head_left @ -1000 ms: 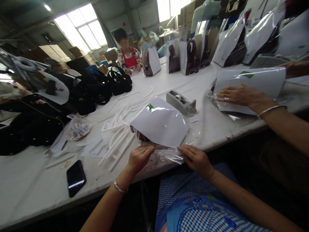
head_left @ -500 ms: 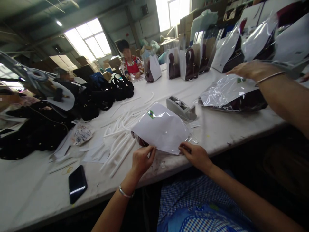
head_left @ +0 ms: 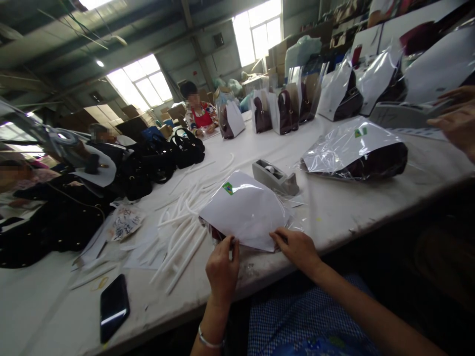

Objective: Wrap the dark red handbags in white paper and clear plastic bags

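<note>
In front of me on the white table lies a clear plastic bag (head_left: 248, 210) with white paper and a dark handbag inside; a small green sticker (head_left: 227, 188) shows on it. My left hand (head_left: 223, 267) pinches the near left edge of the plastic. At the near right corner, my right hand (head_left: 297, 247) pinches the same plastic between thumb and fingers. The handbag is mostly hidden under the paper. Just behind the bag stands a grey tape dispenser (head_left: 275, 177).
White tubes (head_left: 185, 237) lie left of the bag, a black phone (head_left: 115, 308) near the front edge. A second wrapped handbag (head_left: 356, 151) lies right, by a co-worker's hand (head_left: 456, 121) and another tape dispenser (head_left: 404, 114). Bagged dark handbags (head_left: 285, 111) stand behind; black handbags (head_left: 187, 148) sit left.
The co-worker's hand has left the second wrapped handbag and moved right to the other tape dispenser. My hands keep pinching the plastic edge; the view has shifted slightly.
</note>
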Tool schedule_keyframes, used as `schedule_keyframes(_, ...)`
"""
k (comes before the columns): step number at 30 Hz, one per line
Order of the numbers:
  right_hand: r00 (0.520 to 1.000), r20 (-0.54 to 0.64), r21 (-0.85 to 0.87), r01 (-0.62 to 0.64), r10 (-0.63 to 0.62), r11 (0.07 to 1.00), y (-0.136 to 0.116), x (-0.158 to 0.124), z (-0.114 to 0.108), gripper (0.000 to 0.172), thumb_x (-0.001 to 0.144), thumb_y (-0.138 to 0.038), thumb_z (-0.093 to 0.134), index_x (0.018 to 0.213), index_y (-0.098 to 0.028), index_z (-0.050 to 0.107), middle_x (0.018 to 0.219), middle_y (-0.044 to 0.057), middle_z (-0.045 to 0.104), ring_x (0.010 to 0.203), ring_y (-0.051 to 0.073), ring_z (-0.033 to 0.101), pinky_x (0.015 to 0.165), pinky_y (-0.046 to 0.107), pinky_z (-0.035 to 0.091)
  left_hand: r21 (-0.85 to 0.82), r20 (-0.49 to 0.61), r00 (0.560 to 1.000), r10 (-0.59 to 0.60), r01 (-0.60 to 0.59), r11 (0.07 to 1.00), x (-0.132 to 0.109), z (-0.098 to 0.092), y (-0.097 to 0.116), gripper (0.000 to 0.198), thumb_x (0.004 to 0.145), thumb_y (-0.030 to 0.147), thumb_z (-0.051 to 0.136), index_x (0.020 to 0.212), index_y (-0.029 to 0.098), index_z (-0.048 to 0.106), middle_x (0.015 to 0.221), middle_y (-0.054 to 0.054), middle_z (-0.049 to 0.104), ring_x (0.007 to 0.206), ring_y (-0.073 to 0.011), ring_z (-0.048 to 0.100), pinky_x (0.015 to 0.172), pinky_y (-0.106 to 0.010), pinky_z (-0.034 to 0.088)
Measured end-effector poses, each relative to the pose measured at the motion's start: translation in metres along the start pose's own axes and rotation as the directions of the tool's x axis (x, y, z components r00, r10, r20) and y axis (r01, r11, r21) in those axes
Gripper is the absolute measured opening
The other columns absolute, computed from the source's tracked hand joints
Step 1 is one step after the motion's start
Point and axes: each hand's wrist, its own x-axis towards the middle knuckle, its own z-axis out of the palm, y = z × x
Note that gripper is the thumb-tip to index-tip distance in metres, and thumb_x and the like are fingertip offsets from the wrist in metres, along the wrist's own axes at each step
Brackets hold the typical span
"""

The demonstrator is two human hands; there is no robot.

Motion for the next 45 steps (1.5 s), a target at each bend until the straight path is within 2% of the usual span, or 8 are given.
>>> schedule_keyframes(7, 0.999, -0.002, -0.056, -0.041, 0.041, 0.998, -0.003, -0.001, 0.001, 0.032, 0.098, -0.044, 0.055, 0.075, -0.025, 0.068, 0.069, 0.0, 0.072, 0.068, 0.021, 0.07, 0.056, 0.029, 0.033, 0.177, 0.122, 0.992, 0.033, -0.055, 0.983, 0.005, -0.012, 0.011, 0.018, 0.095, 0.034, 0.062, 0.106, 0.021, 0.068, 0.095, -0.005, 0.072, 0.085, -0.0223, 0.067, 0.077, -0.032, 0.049)
schedule_keyframes(14, 0.998, 0.03, -0.025, -0.059, 0.06, 0.998, -0.001, -0.002, 0.001, 0.033, 0.099, -0.046, 0.053, 0.076, -0.025, 0.066, 0.07, -0.001, 0.073, 0.072, 0.023, 0.071, 0.06, 0.029, 0.037, 0.113, 0.181, 0.971, 0.158, -0.18, 0.977, 0.03, -0.016, 0.018, 0.009, 0.095, 0.019, 0.061, 0.101, 0.02, 0.068, 0.11, -0.005, 0.07, 0.101, -0.0228, 0.062, 0.094, -0.034, 0.046)
schedule_keyframes(21, 0.996, -0.06, 0.073, -0.067, 0.071, 0.995, 0.004, -0.001, 0.007, 0.019, 0.094, -0.04, 0.062, 0.104, -0.024, 0.063, 0.083, -0.002, 0.075, 0.073, 0.023, 0.073, 0.06, 0.03, 0.046, 0.139, 0.256, 0.965, 0.06, -0.099, 0.985, 0.042, -0.003, 0.019, 0.004, 0.092, 0.018, 0.06, 0.095, 0.018, 0.063, 0.103, -0.005, 0.071, 0.097, -0.0243, 0.06, 0.091, -0.036, 0.046)
schedule_keyframes(26, 0.964, -0.249, -0.02, 0.091, -0.093, 0.996, 0.009, -0.007, 0.006, 0.041, 0.098, -0.034, 0.057, 0.136, -0.021, 0.051, 0.094, 0.001, 0.075, 0.069, 0.02, 0.072, 0.056, 0.031, 0.05, 0.189, 0.232, 0.973, 0.011, -0.057, 0.98, 0.042, 0.004, 0.023, 0.003, 0.091, 0.019, 0.061, 0.093, 0.019, 0.063, 0.102, -0.005, 0.07, 0.096, -0.0249, 0.059, 0.09, -0.034, 0.045)
schedule_keyframes(30, 0.864, -0.373, -0.174, 0.294, -0.339, 0.94, 0.0, -0.011, -0.001, 0.039, 0.099, -0.023, 0.056, 0.137, -0.02, 0.055, 0.133, 0.011, 0.063, 0.117, 0.027, 0.063, 0.097, 0.041, 0.051, 0.208, 0.221, 0.975, -0.009, -0.038, 0.977, 0.042, 0.008, 0.025, 0.003, 0.091, 0.019, 0.06, 0.091, 0.019, 0.063, 0.1, -0.004, 0.07, 0.096, -0.0247, 0.058, 0.09, -0.034, 0.044)
schedule_keyframes(32, 0.813, -0.345, -0.22, 0.416, -0.47, 0.882, -0.005, -0.012, 0.0, 0.037, 0.098, -0.018, 0.056, 0.135, -0.02, 0.058, 0.145, 0.01, 0.055, 0.135, 0.029, 0.049, 0.112, 0.047, 0.04, 0.218, 0.218, 0.976, -0.018, -0.031, 0.976, 0.042, 0.009, 0.026, 0.002, 0.09, 0.019, 0.061, 0.089, 0.019, 0.063, 0.099, -0.004, 0.07, 0.096, -0.0248, 0.058, 0.09, -0.034, 0.044)
schedule_keyframes(35, 0.764, -0.21, -0.237, 0.566, -0.61, 0.79, -0.008, -0.01, 0.009, 0.038, 0.099, -0.02, 0.052, 0.137, -0.017, 0.057, 0.148, 0.007, 0.052, 0.141, 0.027, 0.041, 0.118, 0.048, 0.033, 0.235, 0.211, 0.977, -0.03, -0.021, 0.972, 0.042, 0.011, 0.026, 0.001, 0.089, 0.02, 0.062, 0.088, 0.019, 0.063, 0.097, -0.004, 0.069, 0.095, -0.0252, 0.058, 0.089, -0.034, 0.044)
schedule_keyframes(45, 0.791, -0.012, -0.312, 0.578, -0.612, 0.754, 0.015, 0.012, 0.02, 0.062, 0.099, -0.052, 0.048, 0.149, -0.015, 0.043, 0.156, 0.007, 0.04, 0.146, 0.031, 0.03, 0.123, 0.057, 0.01, 0.227, 0.182, 0.983, -0.019, -0.023, 0.974, 0.045, 0.013, 0.024, 0.003, 0.091, 0.021, 0.063, 0.091, 0.019, 0.066, 0.1, -0.005, 0.071, 0.094, -0.0248, 0.06, 0.087, -0.034, 0.046)
